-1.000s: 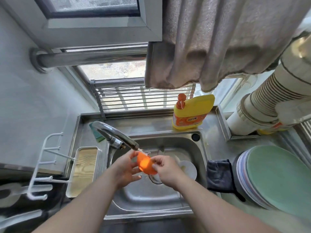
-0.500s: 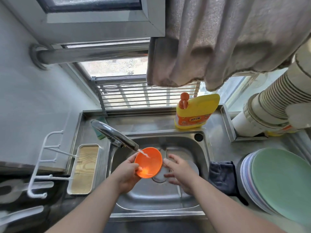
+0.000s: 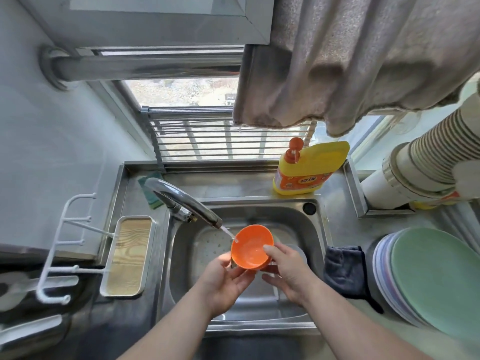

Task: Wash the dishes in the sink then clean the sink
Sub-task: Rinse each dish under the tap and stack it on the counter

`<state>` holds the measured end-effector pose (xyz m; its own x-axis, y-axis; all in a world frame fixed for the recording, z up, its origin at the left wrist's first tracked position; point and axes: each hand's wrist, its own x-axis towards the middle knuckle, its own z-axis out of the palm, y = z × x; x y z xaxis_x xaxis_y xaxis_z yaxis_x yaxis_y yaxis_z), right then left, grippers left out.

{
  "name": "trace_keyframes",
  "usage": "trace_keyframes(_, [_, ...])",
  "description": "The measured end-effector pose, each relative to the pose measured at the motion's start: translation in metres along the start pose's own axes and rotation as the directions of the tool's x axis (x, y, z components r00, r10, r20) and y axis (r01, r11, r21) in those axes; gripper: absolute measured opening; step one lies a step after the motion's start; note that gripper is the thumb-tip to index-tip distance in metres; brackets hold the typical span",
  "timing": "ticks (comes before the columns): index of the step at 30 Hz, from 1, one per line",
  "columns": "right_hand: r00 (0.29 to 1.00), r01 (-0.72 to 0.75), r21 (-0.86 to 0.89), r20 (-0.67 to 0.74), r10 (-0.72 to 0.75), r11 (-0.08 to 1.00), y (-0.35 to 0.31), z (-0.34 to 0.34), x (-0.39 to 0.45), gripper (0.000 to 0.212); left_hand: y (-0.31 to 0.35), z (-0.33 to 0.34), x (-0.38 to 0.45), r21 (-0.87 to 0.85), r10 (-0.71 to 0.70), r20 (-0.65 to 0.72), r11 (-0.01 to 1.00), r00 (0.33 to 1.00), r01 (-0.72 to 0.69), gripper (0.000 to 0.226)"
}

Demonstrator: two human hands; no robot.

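Note:
A small orange bowl (image 3: 251,247) is held over the steel sink (image 3: 320,237), its opening facing up toward me. Water runs from the faucet (image 3: 187,201) onto the bowl's left rim. My left hand (image 3: 226,278) cups the bowl from below on the left. My right hand (image 3: 287,268) grips its right side, with the thumb over the rim inside the bowl. A white dish (image 3: 298,252) lies in the sink, mostly hidden behind my right hand.
A yellow dish soap bottle (image 3: 309,170) stands behind the sink. A green sponge (image 3: 150,189) lies behind the faucet. A dark cloth (image 3: 345,271) hangs at the sink's right edge beside stacked plates (image 3: 431,279). A wood-lined tray (image 3: 127,255) sits left. A towel (image 3: 363,58) hangs overhead.
The bowl has turned from edge-on to opening-up under the water stream. My right hand, which had let go half a second ago, has taken hold of the bowl's right side again.

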<state>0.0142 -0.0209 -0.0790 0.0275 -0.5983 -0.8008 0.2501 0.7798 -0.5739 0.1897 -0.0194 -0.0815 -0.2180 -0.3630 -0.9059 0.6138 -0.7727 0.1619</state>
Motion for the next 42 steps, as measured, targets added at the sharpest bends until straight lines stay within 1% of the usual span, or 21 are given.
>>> trace_keyframes(3, [0.997, 0.078, -0.023, -0.015, -0.078, 0.997, -0.008, 0.014, 0.000, 0.022, -0.004, 0.006, 0.000, -0.059, -0.010, -0.005, 0.998, 1.000, 0.010, 0.033])
trace_keyframes(7, [0.989, 0.145, -0.089, -0.026, -0.148, 0.985, -0.004, 0.039, 0.002, 0.028, -0.005, -0.003, 0.000, -0.089, -0.009, -0.035, 0.996, 0.999, 0.006, 0.038])
trace_keyframes(10, [0.989, 0.146, -0.171, -0.010, -0.149, 0.974, 0.004, 0.046, 0.000, 0.025, 0.002, -0.022, -0.003, -0.075, -0.031, -0.039, 0.997, 0.999, 0.028, 0.044])
trace_keyframes(12, [0.990, 0.128, -0.184, -0.041, -0.138, 0.975, 0.009, 0.042, -0.001, 0.024, 0.008, -0.033, -0.004, -0.073, -0.055, -0.038, 0.996, 0.998, 0.052, 0.048])
trace_keyframes(14, [0.990, 0.082, -0.123, -0.106, -0.095, 0.989, 0.010, 0.037, -0.002, 0.023, 0.015, -0.040, -0.009, -0.050, -0.059, -0.039, 0.997, 0.998, 0.057, 0.043])
trace_keyframes(16, [0.986, 0.055, -0.015, -0.157, -0.057, 0.998, 0.007, 0.034, 0.000, 0.016, 0.022, -0.042, -0.016, 0.008, -0.047, -0.044, 0.999, 0.998, 0.048, 0.033])
trace_keyframes(18, [0.982, 0.059, 0.077, -0.184, -0.044, 0.995, 0.006, 0.039, 0.008, 0.019, 0.028, -0.047, -0.018, 0.136, -0.002, -0.069, 0.991, 0.998, 0.011, 0.023])
trace_keyframes(20, [0.984, 0.056, 0.171, -0.176, -0.025, 0.984, 0.004, 0.055, 0.015, 0.023, 0.036, -0.053, -0.017, 0.285, 0.079, -0.100, 0.957, 0.992, -0.048, 0.017])
trace_keyframes(23, [0.991, 0.011, 0.307, -0.131, 0.031, 0.952, 0.015, 0.078, 0.020, 0.018, 0.050, -0.065, -0.013, 0.447, 0.180, -0.093, 0.886, 0.979, -0.121, 0.017])
trace_keyframes(26, [0.991, -0.066, 0.378, -0.084, 0.105, 0.923, 0.035, 0.080, 0.011, 0.027, 0.070, -0.074, -0.011, 0.508, 0.229, -0.091, 0.848, 0.969, -0.153, 0.019])
trace_keyframes(28, [0.984, -0.089, 0.398, -0.107, 0.143, 0.913, 0.042, 0.068, 0.003, 0.025, 0.082, -0.077, -0.010, 0.537, 0.254, -0.089, 0.826, 0.963, -0.168, 0.022])
trace_keyframes(30, [0.972, -0.068, 0.420, -0.175, 0.155, 0.905, 0.040, 0.052, 0.000, 0.022, 0.092, -0.079, -0.010, 0.578, 0.278, -0.070, 0.794, 0.958, -0.188, 0.023])
trace_keyframes(32, [0.965, -0.033, 0.411, -0.224, 0.136, 0.911, 0.032, 0.041, 0.006, 0.026, 0.098, -0.079, -0.008, 0.640, 0.308, -0.036, 0.738, 0.951, -0.215, 0.025])
trace_keyframes(34, [0.966, -0.005, 0.403, -0.235, 0.108, 0.915, 0.024, 0.042, 0.012, 0.037, 0.099, -0.079, -0.004, 0.732, 0.350, 0.023, 0.632, 0.936, -0.255, 0.029])
trace_keyframes(35, [0.969, -0.004, 0.391, -0.226, 0.100, 0.920, 0.021, 0.046, 0.014, 0.040, 0.099, -0.078, -0.002, 0.778, 0.378, 0.063, 0.562, 0.924, -0.282, 0.032])
trace_keyframes(36, [0.974, -0.009, 0.378, -0.208, 0.095, 0.926, 0.020, 0.050, 0.016, 0.041, 0.098, -0.077, -0.001, 0.828, 0.418, 0.113, 0.462, 0.901, -0.318, 0.036])
trace_keyframes(37, [0.977, -0.016, 0.369, -0.192, 0.094, 0.929, 0.023, 0.054, 0.018, 0.039, 0.098, -0.077, -0.001, 0.879, 0.469, 0.180, 0.318, 0.865, -0.355, 0.041])
trace_keyframes(39, [0.981, -0.054, 0.361, -0.155, 0.116, 0.931, 0.027, 0.062, 0.013, 0.034, 0.100, -0.075, -0.002, 0.916, 0.512, 0.368, -0.054, 0.777, -0.398, 0.054])
trace_keyframes(40, [0.981, -0.073, 0.350, -0.143, 0.131, 0.934, 0.029, 0.062, 0.010, 0.033, 0.102, -0.075, -0.002, 0.880, 0.491, 0.473, -0.228, 0.731, -0.417, 0.060])
trace_keyframes(41, [0.980, -0.092, 0.328, -0.139, 0.144, 0.940, 0.031, 0.060, 0.008, 0.035, 0.104, -0.074, -0.001, 0.822, 0.450, 0.565, -0.376, 0.691, -0.428, 0.063])
trace_keyframes(42, [0.977, -0.117, 0.298, -0.135, 0.163, 0.947, 0.031, 0.058, 0.007, 0.038, 0.105, -0.074, 0.000, 0.751, 0.398, 0.642, -0.500, 0.655, -0.432, 0.062])
